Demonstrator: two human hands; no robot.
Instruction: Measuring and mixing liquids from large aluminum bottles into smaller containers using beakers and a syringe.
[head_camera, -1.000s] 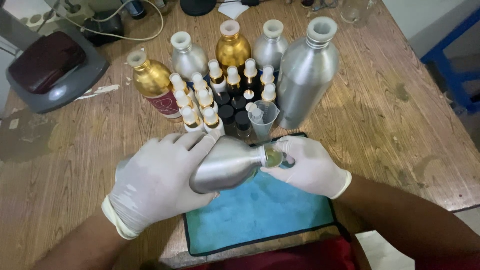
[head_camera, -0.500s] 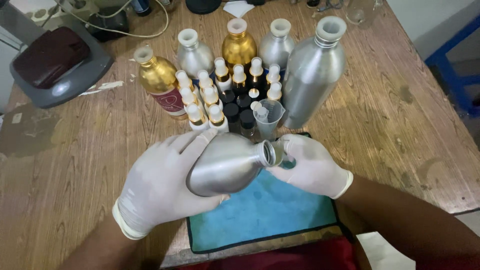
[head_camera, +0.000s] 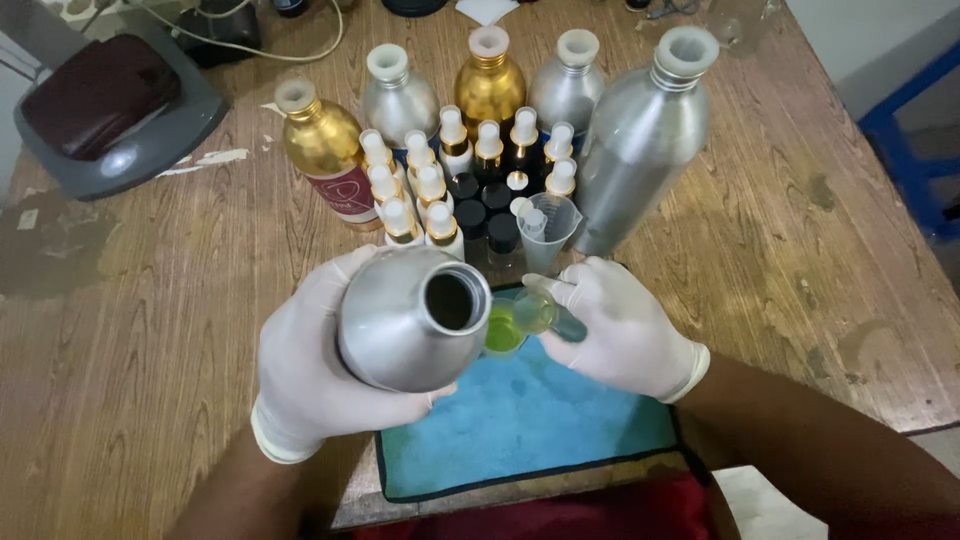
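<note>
My left hand, in a white glove, grips a silver metal bottle tilted up so its open mouth faces the camera. My right hand, also gloved, holds a small clear glass vessel with yellow-green liquid right beside the bottle's mouth. Both hands hover over a blue cloth at the wooden table's near edge.
Behind the hands stand a tall silver bottle, two smaller silver bottles, two gold bottles, several small white-capped and black-capped vials, and a clear measuring cup. A grey and dark red device sits far left. A blue frame lies right.
My left hand has raised the silver bottle from lying sideways to mouth-up, away from the glass vessel. Green liquid now shows in the vessel in my right hand.
</note>
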